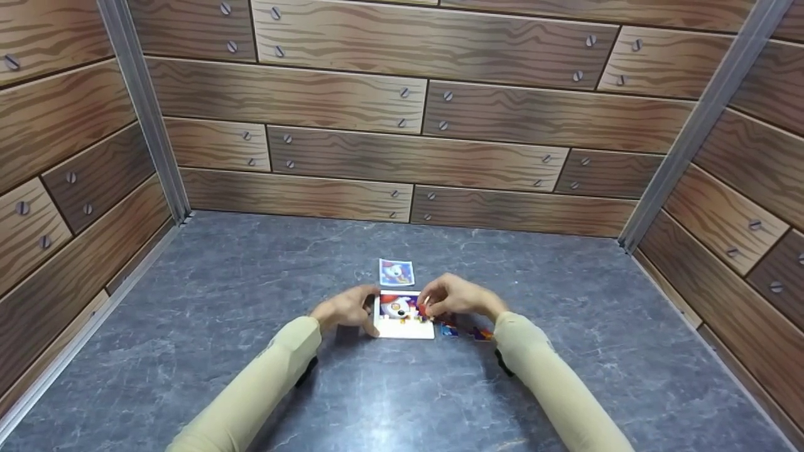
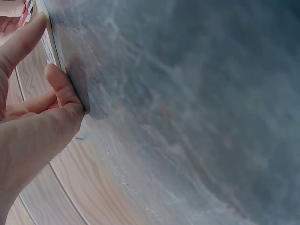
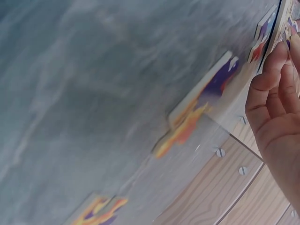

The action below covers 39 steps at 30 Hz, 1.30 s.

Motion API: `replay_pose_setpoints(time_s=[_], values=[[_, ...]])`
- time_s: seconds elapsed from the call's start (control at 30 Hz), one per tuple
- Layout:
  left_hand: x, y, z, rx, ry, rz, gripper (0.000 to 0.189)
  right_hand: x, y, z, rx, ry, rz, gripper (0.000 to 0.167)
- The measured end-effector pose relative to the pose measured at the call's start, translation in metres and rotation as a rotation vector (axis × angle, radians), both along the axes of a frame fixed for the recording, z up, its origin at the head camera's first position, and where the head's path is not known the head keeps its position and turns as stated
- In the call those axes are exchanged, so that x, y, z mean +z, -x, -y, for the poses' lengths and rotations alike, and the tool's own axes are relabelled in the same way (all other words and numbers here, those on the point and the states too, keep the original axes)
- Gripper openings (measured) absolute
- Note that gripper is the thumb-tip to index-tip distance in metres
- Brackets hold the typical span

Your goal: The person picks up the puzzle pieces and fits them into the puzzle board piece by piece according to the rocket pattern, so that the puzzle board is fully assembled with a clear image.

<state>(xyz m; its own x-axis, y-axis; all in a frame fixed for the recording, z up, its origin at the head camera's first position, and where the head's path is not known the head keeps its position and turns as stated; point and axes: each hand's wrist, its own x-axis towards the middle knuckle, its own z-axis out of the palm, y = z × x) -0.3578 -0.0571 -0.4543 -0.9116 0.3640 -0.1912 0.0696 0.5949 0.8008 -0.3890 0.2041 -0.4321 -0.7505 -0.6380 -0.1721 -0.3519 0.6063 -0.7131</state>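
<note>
Piece [image 1: 423, 309], reddish, lies between the fingers of the right hand [image 1: 456, 295]: curled in to a pinch, parted by little more than the piece itself. Position: over or just at the right side of the tray [image 1: 405, 330], which lies flat on the worktop [image 1: 408, 383]. Key relation: from the right fingertips the tray spreads leftward and toward the person; its picture part fills the far side, its bare white strip the near side. Right hand is the nearer to the piece; left hand [image 1: 345, 307] is at the opposite edge, thumb by the near corner, fingers bent toward the far one, spread about as wide as that side and holding it. Tray's picture faces up, red patch toward the back wall [image 1: 352, 194]; sides run roughly square to that wall, left-right looking longer, though the slanted view makes the long axis unsure. Piece's own long axis and pointing: cannot tell, fingers cover most of it. Card [image 1: 396, 272] just beyond the tray, squared up with it. Loose pieces [image 1: 482, 334] on the right, near the right wrist.
</note>
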Motion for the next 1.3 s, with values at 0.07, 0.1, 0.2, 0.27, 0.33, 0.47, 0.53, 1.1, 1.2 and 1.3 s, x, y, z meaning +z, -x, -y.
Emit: replay_pose_setpoints(time_s=[0.07,0.1,0.2,0.27,0.33,0.47,0.53,1.1,1.2,1.3], values=[[0.000,0.000,0.000,0.000,0.005,0.003,0.086,0.000,0.000,0.003,0.000,0.005,-0.002,0.020],[0.000,0.000,0.000,-0.002,0.007,0.003,0.085,0.000,0.000,0.004,0.000,0.008,-0.004,0.020],[0.001,0.000,0.000,-0.011,0.012,-0.009,0.085,-0.001,0.001,0.007,0.004,0.014,-0.011,0.021],[0.001,0.000,-0.001,-0.015,0.008,-0.015,0.085,-0.001,0.001,0.009,0.006,0.013,-0.019,0.020],[0.002,0.000,0.000,-0.015,0.008,-0.011,0.085,-0.002,0.002,0.010,0.005,0.008,-0.022,0.020],[0.002,0.000,0.000,-0.007,0.011,0.007,0.083,-0.001,0.002,0.013,0.002,0.008,-0.030,0.019],[0.002,0.000,0.001,-0.007,0.020,0.009,0.083,0.000,0.003,0.014,0.009,0.009,-0.031,0.020],[0.002,-0.002,-0.001,0.008,0.017,0.016,0.083,-0.006,0.004,0.021,-0.033,-0.049,-0.080,0.020],[0.002,-0.002,0.000,0.003,-0.003,0.027,0.081,-0.006,0.004,0.021,-0.029,-0.045,-0.087,0.020],[0.003,-0.002,0.001,0.007,-0.004,0.032,0.083,-0.005,0.004,0.021,-0.021,-0.046,-0.101,0.020]])
